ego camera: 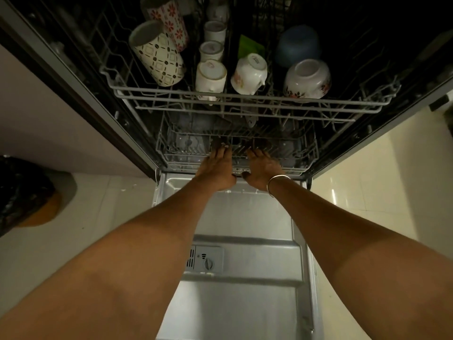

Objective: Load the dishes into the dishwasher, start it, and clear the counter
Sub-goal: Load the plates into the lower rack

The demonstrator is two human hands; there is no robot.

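Dishwasher door [245, 303] lies flat open, pale floor [355, 192] either side. Lower rack [309, 153] sits inside, beneath loaded upper rack [171, 93]. Left hand [217, 168] and right hand [263, 168] rest side by side on its front rail; grip unclear, fingertips lost among wires

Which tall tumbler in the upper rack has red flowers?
The rear tumbler, deeper in the upper rack; the front tumbler has a dark lattice print instead.

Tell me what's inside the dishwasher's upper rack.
The upper rack holds two patterned tumblers, a row of white cups, a floral cup, a blue bowl and a floral bowl. A green item is half hidden behind the floral cup; the back is dark.
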